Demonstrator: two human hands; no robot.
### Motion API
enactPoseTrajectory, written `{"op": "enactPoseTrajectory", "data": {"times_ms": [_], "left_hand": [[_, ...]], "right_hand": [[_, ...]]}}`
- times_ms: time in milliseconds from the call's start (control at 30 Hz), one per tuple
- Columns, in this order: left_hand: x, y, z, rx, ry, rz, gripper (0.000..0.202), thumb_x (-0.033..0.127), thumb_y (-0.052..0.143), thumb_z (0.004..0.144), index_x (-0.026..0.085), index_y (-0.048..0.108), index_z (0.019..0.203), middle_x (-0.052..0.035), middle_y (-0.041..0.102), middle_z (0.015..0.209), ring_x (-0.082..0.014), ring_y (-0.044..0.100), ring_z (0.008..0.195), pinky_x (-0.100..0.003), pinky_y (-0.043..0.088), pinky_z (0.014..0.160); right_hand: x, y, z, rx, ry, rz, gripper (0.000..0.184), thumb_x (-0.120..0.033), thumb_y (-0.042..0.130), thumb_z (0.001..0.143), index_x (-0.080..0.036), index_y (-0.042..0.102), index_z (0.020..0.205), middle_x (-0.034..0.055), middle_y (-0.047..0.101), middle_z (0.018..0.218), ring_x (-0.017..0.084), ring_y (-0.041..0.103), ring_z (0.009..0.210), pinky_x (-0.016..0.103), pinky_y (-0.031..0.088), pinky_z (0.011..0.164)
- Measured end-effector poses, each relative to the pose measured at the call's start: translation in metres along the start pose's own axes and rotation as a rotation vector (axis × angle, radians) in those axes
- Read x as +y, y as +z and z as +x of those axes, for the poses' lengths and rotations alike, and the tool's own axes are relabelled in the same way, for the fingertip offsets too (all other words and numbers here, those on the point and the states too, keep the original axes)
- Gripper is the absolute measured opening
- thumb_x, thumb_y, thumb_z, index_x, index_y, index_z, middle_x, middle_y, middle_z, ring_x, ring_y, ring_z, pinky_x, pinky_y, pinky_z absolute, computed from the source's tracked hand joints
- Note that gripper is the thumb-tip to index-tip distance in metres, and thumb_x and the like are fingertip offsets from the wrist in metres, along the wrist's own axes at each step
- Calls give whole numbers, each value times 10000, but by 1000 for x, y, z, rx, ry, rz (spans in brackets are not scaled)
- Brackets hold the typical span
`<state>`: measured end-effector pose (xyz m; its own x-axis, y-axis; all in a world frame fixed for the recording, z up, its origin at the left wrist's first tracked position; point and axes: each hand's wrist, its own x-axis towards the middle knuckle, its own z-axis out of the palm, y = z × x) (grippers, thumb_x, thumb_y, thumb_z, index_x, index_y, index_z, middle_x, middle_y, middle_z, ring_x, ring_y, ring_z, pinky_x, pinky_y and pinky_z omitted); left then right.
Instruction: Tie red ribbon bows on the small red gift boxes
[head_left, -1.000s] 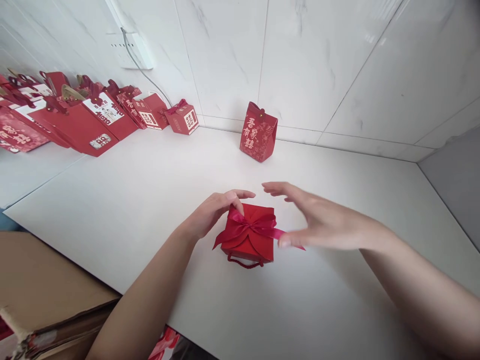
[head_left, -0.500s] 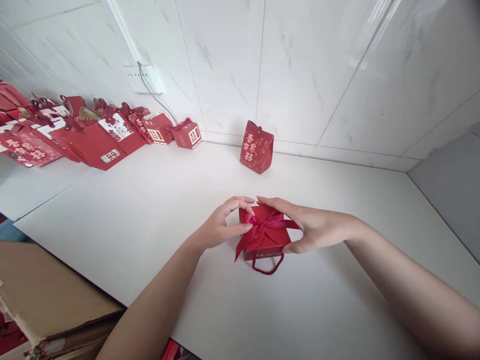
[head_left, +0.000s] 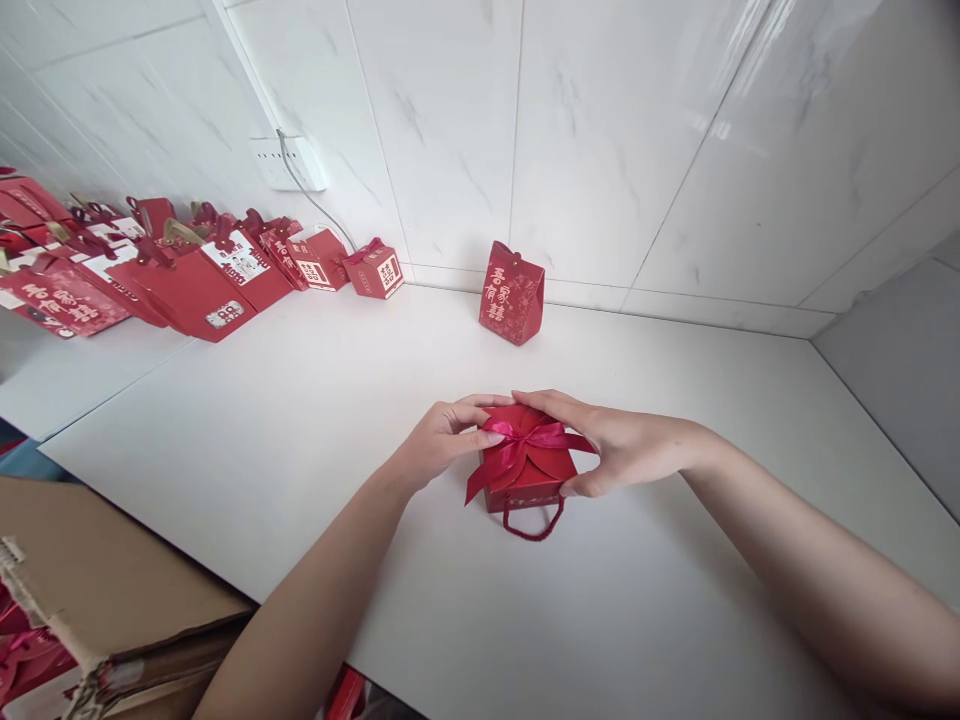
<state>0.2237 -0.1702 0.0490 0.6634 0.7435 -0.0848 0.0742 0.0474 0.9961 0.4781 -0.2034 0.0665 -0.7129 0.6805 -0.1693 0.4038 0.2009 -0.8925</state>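
Observation:
A small red gift box [head_left: 536, 462] stands on the white table in front of me, its overlapping top flaps closed. Across the top runs a shiny magenta ribbon bow [head_left: 521, 440], one tail hanging over the left side. A twisted dark red cord handle [head_left: 534, 535] loops out from the near side. My left hand [head_left: 444, 440] holds the box's left side, thumb tip on the bow's left loop and fingers along the far edge. Around the right side curves my right hand [head_left: 611, 445], thumb at the near corner and fingers at the far one.
A red patterned gift bag [head_left: 513, 295] stands by the tiled wall. Several red gift boxes and bags [head_left: 202, 285] crowd the back left, below a wall socket [head_left: 289, 163] with a grey cable. At lower left is an open cardboard box [head_left: 112, 570] with red items.
My left thumb and fingers have shifted slightly up over the bow and far edge. The right hand keeps its place around the box. The view has tilted slightly.

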Motion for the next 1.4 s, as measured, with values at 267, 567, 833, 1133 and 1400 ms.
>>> {"op": "enactPoseTrajectory", "data": {"times_ms": [267, 567, 833, 1133, 1400], "left_hand": [[-4, 6, 4, 25, 8, -56, 124, 234, 552, 807, 178, 649, 754, -49, 549, 1344, -265, 521, 1199, -407, 375, 1027], [-7, 1, 5, -64, 6, -246, 165, 266, 465, 737, 177, 513, 607, -88, 597, 1259, -310, 532, 1110, -443, 373, 958], [1, 9, 2, 81, -50, -89, 329, 413, 602, 838, 167, 574, 621, -63, 592, 1270, -272, 540, 1136, -389, 409, 940], [4, 5, -1, 113, 17, 164, 379, 421, 621, 848, 160, 534, 587, -72, 562, 1290, -281, 534, 1184, -388, 424, 959], [8, 9, -6, 114, 34, 221, 297, 380, 705, 792, 177, 500, 723, -70, 535, 1320, -271, 524, 1189, -348, 489, 860]], "right_hand": [[1, 0, 0, 7, 10, -22, 1060, -272, 738, 745, -362, 42, 1539, 62, 252, 1508, 256, 430, 1311, 386, 416, 1075], [-1, -1, -2, -1, -6, -49, 1069, -264, 757, 725, -354, 69, 1539, 58, 219, 1537, 257, 410, 1321, 343, 464, 1016], [-1, 0, -2, 14, 10, -60, 1087, -258, 741, 719, -371, 36, 1538, 63, 281, 1505, 263, 448, 1281, 361, 486, 983], [-14, 1, -2, 111, -115, -78, 689, -406, 734, 783, -290, 423, 1387, 75, 422, 1436, 279, 379, 1347, 407, 401, 1049], [-26, -7, -8, 303, -31, -181, 202, -448, 544, 928, -253, 592, 953, 66, 521, 1346, 270, 446, 1298, 425, 369, 1025]]}}
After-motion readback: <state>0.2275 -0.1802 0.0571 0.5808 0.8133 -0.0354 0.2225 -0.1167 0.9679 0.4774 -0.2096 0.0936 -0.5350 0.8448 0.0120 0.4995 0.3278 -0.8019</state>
